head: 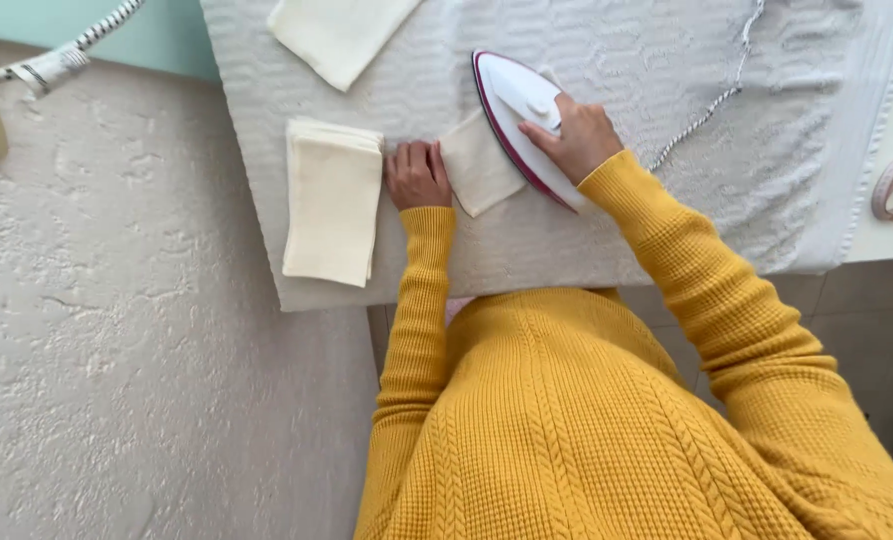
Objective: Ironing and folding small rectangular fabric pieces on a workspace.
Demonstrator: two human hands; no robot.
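- Two hands work near the bench's (pixel 566 255) front edge, which runs just beyond the yellow-sleeved forearms; a rough plastered wall (pixel 116 350) closes the left side.
- Open towel-covered surface lies to the right of the iron (pixel 519 112), crossed only by its braided cord (pixel 711 100).
- The right hand (pixel 578 135) reaches forward, its grip wrapped around the iron's handle, the iron resting on a small cream cloth square (pixel 478 168).
- The left hand (pixel 417 175) lies knuckles up, fingers curled and pressing the bench beside that square's left edge, holding nothing.
- A neat stack of folded cream cloths (pixel 332 200) sits just left of the left hand; another cream piece (pixel 336 35) lies farther back.
- The bench cover is white, textured towelling; the iron is smooth white plastic with a dark red rim.
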